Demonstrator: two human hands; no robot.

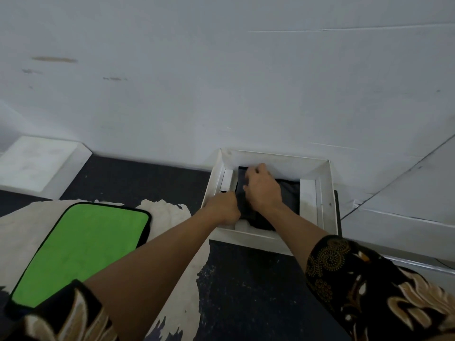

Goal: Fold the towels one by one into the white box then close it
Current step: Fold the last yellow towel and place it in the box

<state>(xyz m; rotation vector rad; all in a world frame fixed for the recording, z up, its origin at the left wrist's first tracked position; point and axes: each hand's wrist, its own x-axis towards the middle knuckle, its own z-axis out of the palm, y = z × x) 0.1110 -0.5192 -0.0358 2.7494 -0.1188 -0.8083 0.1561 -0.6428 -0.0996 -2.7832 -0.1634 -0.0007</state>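
Note:
An open white box (325, 193) stands against the wall at centre right. A folded dark grey towel (289, 195) lies inside it. My left hand (225, 206) is inside the box at the towel's left edge, fingers curled around the fabric. My right hand (262, 187) lies on top of the towel near the far wall of the box, fingers bent down into the cloth. A green towel with a black border (81, 249) lies flat on the floor at the left.
The box lid (41, 163), white, rests upside down at the far left by the wall. A white wall rises right behind the box. A white panel (398, 198) slopes at the right. The dark floor has worn pale patches (167, 210).

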